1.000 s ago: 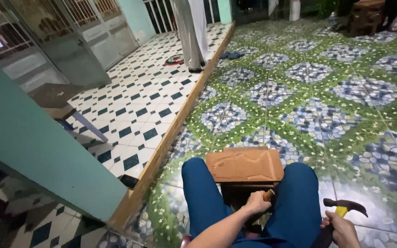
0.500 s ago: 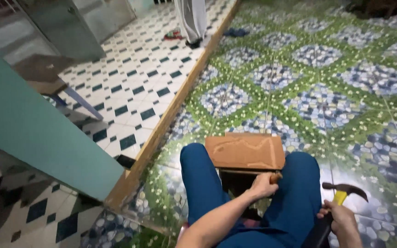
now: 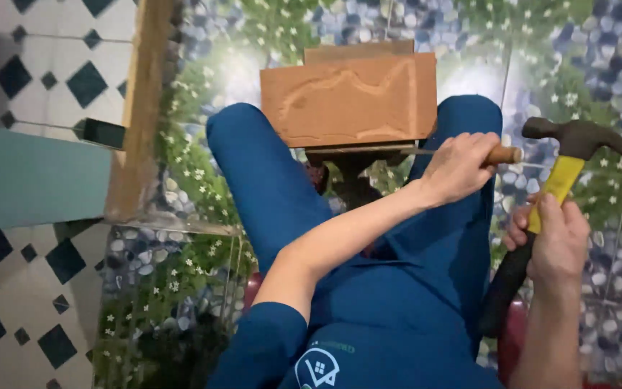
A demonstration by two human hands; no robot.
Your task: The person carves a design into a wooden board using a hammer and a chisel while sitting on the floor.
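Note:
A reddish-brown wooden block (image 3: pixel 350 97) with a carved relief line rests between my knees on a darker base. My left hand (image 3: pixel 461 164) is shut on a chisel with a wooden handle (image 3: pixel 507 154), its blade lying along the block's near edge. My right hand (image 3: pixel 552 238) is shut on a claw hammer (image 3: pixel 577 138) with a yellow and black shaft. The hammer head is held up just right of the chisel's butt, not touching it. My legs in blue trousers (image 3: pixel 275 187) flank the block.
The floor under me has green and blue pebble-and-flower tiles (image 3: pixel 181 281). A wooden threshold strip (image 3: pixel 138 108) runs along the left, with white and dark diamond tiles (image 3: pixel 44 72) beyond it and a teal panel (image 3: pixel 30 176) at the left edge.
The view has tilted sharply down and closer onto my lap. The block, chisel and hammer now fill the frame. Both hands keep their grips, and the hammer sits near the chisel's end.

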